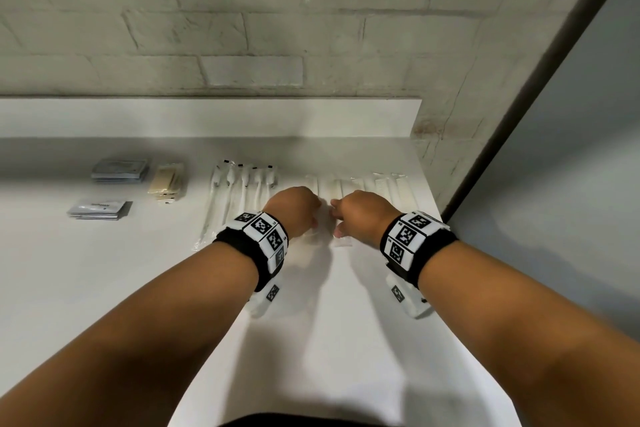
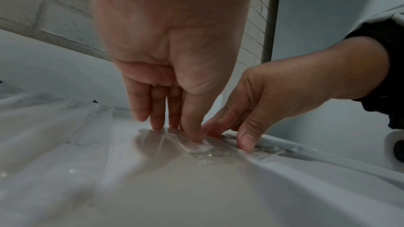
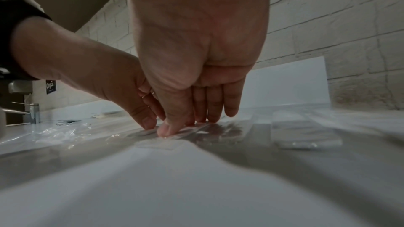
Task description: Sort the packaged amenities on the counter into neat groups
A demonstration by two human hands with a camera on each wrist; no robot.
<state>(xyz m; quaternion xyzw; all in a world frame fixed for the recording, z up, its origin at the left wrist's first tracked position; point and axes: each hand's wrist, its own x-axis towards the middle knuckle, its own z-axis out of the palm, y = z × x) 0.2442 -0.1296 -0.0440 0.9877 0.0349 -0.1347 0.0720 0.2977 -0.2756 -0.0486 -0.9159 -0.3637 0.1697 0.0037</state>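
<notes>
Both hands meet near the middle right of the white counter (image 1: pixel 104 288). My left hand (image 1: pixel 296 208) has straight fingers, their tips pressing a clear-wrapped white packet (image 2: pixel 196 147) flat on the counter. Just beside it, my right hand (image 1: pixel 358 215) also keeps its fingers straight, with its thumb and fingertips (image 3: pixel 210 113) pressing a neighbouring clear packet (image 3: pixel 159 144). Neither hand curls round anything. A row of wrapped combs (image 1: pixel 388 187) lies to the right of the hands. A row of wrapped toothbrushes (image 1: pixel 239 191) lies to their left. The packets under the hands are partly hidden in the head view.
Two stacks of grey sachets (image 1: pixel 119 170) (image 1: pixel 100 210) and a pile of beige packets (image 1: pixel 166 182) sit at the left. A white brick wall (image 1: pixel 242 28) backs the counter. The counter's right edge (image 1: pixel 436 204) is close to the combs. A metal tap (image 3: pixel 32 111) stands far left.
</notes>
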